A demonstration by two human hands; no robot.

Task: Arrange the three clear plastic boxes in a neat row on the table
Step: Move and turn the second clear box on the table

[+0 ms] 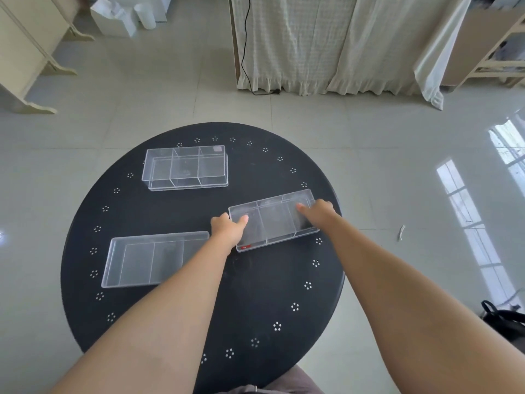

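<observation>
Three clear plastic boxes with inner dividers lie on a round black table (255, 294). One box (184, 167) sits at the far left, square to me. A second box (142, 261) lies near left, partly hidden under my left forearm. The third box (274, 221) lies right of centre, turned slightly so its right end points away. My left hand (228, 227) grips this box's left end, thumb over the rim. My right hand (318, 210) grips its right end, fingers over the far corner.
The table has small white dot patterns around its edge. Tiled floor surrounds it. A curtained cabinet with a black cable stands behind, cream furniture at far left and right, and a dark bag (502, 317) on the floor at right.
</observation>
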